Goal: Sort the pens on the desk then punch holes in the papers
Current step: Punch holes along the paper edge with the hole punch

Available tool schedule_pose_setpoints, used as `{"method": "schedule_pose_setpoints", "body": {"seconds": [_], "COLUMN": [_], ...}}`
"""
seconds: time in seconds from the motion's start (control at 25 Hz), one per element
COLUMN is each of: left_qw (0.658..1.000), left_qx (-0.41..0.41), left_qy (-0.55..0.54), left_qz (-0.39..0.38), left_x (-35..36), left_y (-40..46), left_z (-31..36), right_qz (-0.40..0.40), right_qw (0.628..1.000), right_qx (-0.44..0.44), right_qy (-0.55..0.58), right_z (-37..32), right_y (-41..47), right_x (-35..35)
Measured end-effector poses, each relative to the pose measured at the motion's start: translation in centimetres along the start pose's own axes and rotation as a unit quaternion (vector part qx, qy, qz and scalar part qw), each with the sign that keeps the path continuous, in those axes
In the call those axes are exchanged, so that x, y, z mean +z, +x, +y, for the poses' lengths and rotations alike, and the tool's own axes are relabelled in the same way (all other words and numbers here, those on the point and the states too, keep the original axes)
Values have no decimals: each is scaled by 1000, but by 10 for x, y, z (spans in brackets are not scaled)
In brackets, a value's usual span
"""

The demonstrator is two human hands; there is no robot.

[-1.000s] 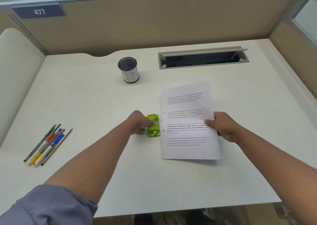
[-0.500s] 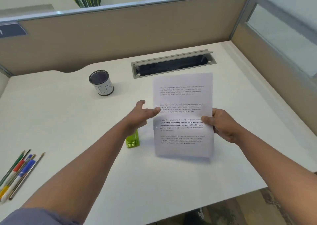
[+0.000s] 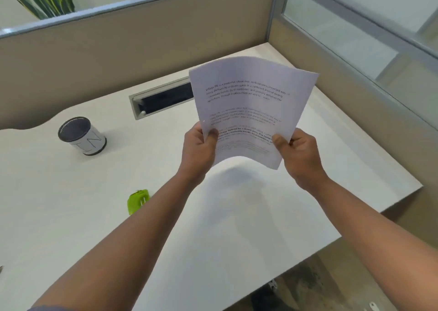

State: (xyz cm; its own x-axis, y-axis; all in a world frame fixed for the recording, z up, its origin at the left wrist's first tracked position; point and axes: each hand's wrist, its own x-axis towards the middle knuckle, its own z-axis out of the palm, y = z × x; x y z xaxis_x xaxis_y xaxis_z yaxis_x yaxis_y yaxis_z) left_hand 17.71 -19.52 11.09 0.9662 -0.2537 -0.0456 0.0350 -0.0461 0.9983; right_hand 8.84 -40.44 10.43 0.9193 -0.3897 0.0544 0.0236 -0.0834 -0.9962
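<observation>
The printed papers are lifted off the desk and bow upward, held up in front of me. My left hand pinches their lower left edge and my right hand pinches the lower right edge. A small hole shows at the left margin of the papers. The green hole punch lies on the white desk below my left forearm, partly hidden by it. The pens are out of view, apart from a tip at the far left edge.
A dark mesh pen cup stands on the desk at the back left. A cable slot is set into the desk behind the papers. Beige cubicle partitions wall the back and right sides. The desk's right edge is near my right forearm.
My left hand left the hole punch and took the papers' left edge. Both hands raised the papers off the desk. The view swung right, so the pens left the frame.
</observation>
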Motion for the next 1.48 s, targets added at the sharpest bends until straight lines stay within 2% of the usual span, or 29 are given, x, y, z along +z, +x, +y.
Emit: {"method": "schedule_pose_setpoints", "body": {"seconds": [0.16,0.32,0.52,0.68,1.28,1.48], "left_qw": [998,998,995,997,998,997], "left_qx": [50,22,38,11,3,-76], "left_qy": [2,40,47,42,52,-6], "left_qz": [44,50,77,69,24,12], "left_x": [33,52,57,57,50,35], "left_y": [-2,-8,-1,1,9,19], "left_z": [-11,-32,-35,-43,-56,-50], "right_qz": [28,42,60,53,35,8], "right_qw": [999,996,995,992,992,997], "right_qx": [4,59,45,64,80,64], "right_qy": [-17,-50,-62,-92,-91,-36], "right_z": [11,35,34,39,45,36], "right_y": [-1,-6,-1,2,6,15], "right_x": [-12,-19,-23,-22,-26,-41]}}
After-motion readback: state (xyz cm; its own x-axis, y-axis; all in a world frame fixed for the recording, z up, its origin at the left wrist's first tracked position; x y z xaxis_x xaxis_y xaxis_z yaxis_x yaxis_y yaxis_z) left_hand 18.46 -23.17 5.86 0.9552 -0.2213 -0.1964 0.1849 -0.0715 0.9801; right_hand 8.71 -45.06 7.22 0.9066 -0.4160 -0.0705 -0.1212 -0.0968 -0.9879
